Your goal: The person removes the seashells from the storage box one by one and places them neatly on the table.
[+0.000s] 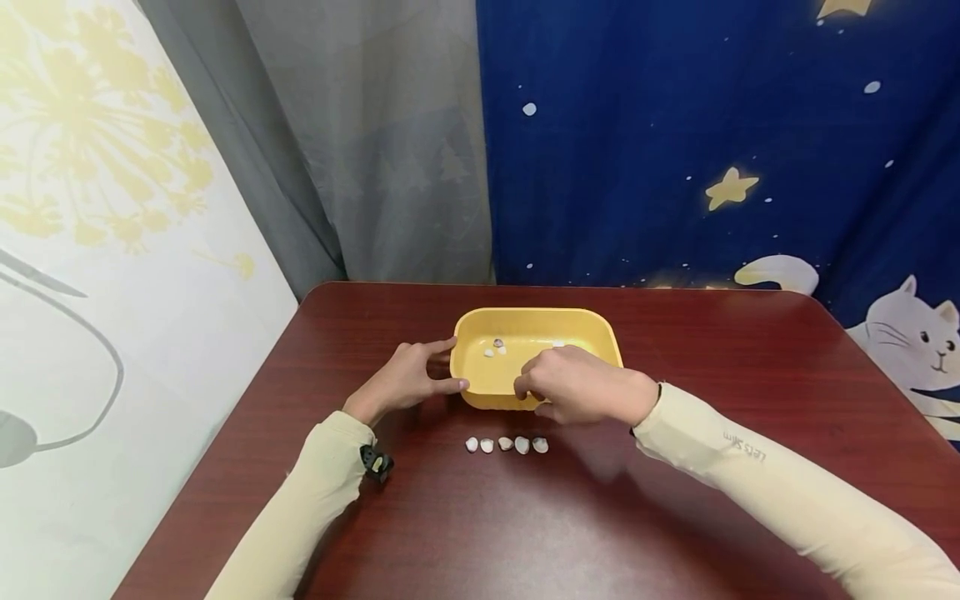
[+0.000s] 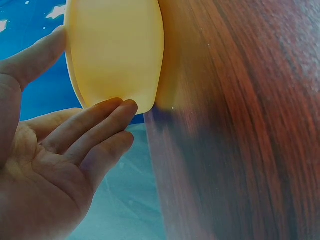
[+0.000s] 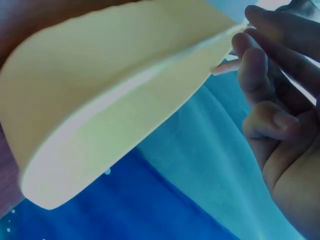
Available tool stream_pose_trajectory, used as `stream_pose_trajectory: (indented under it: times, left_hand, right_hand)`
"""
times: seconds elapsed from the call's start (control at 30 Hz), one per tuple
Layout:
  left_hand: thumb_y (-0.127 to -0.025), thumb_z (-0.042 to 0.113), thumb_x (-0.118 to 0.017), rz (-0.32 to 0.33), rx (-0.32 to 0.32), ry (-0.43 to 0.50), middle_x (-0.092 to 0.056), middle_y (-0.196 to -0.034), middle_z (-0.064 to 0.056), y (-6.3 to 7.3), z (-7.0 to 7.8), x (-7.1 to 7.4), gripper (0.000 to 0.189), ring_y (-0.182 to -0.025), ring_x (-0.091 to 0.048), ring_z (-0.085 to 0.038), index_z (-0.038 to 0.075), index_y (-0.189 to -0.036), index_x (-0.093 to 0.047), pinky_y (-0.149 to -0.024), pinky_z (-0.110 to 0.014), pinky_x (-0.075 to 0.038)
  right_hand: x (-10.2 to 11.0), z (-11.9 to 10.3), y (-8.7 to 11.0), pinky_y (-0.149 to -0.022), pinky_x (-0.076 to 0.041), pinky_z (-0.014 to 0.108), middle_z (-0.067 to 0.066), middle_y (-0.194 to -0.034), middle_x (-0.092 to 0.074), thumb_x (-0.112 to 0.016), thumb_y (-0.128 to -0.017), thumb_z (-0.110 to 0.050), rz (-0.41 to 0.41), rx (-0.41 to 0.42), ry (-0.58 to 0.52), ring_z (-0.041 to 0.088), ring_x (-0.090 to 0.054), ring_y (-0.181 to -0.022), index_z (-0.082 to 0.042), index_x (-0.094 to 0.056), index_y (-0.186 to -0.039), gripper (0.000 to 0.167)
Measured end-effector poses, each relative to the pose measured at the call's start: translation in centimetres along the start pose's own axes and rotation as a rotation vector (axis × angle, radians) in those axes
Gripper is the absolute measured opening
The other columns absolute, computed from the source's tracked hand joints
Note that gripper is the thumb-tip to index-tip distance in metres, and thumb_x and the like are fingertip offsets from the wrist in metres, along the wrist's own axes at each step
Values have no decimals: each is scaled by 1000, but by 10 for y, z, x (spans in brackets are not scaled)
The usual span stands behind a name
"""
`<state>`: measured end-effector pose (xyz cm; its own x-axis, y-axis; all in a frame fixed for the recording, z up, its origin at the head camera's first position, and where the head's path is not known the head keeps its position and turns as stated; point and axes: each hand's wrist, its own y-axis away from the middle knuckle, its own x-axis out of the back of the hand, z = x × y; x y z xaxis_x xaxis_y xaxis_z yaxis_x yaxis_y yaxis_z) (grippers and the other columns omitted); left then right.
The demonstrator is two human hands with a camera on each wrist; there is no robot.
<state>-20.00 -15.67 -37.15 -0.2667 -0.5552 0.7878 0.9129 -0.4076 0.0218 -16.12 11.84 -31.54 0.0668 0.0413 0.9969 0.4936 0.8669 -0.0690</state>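
Note:
A yellow plastic tub [image 1: 536, 319] stands on the table with several small shells [image 1: 498, 342] inside. My left hand [image 1: 408, 372] is at its left end, thumb and a finger touching the rim. In the left wrist view the fingers [image 2: 100, 132] lie fairly straight against the tub's wall. My right hand [image 1: 577, 385] reaches over the front rim, fingers bent down toward the inside and thumb lower, outside. In the right wrist view those fingers [image 3: 255, 67] are loosely bent, with no held thing visible. Part of the tub's inside is hidden behind this hand.
In front of the tub, several shells [image 1: 522, 445] lie in a row on the dark red wooden table [image 1: 450, 533]. A grey curtain [image 1: 390, 150] and a blue starry curtain [image 1: 645, 167] hang behind the table's far edge. A patterned white wall [image 1: 150, 275] is at left.

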Motion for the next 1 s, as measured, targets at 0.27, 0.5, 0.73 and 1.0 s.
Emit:
stream_pose_trajectory:
  times: [0.27,0.5,0.73,1.0]
  left_hand:
    - [-84,46,-79,-4,8,4,-70,-132,-5,-1,1,0,86,-131,-60,-20,10,-153,-43,-108,-42,-49]
    - [-84,45,-79,0,6,2,-71,-130,-6,-1,1,-1,85,-129,-62,-21,9,-152,-44,-108,-42,-49]
    - [-85,45,-79,3,8,0,-71,-130,-5,-1,1,0,84,-128,-63,-20,10,-152,-44,-107,-42,-50]
    - [-85,46,-79,-5,16,10,-70,-132,-5,0,0,-1,85,-131,-60,-20,10,-153,-43,-109,-43,-49]
  right_hand:
    - [5,24,-20,-66,-54,28,-7,-75,-70,-79,-79,-11,-32,10,-56,10,-63,-71,-15,-76,-89,12]
    - [2,46,-46,-66,-53,27,-5,-77,-70,-77,-81,-8,-69,-51,-113,9,-61,-72,-12,-76,-92,12]
    - [-9,66,-70,-64,-52,26,-2,-79,-70,-75,-81,-5,-118,-153,-138,11,-60,-71,-14,-77,-92,14]
    - [-30,79,-91,-65,-52,28,2,-90,-74,-72,-86,-6,-199,-248,-128,14,-61,-75,-12,-77,-93,10]
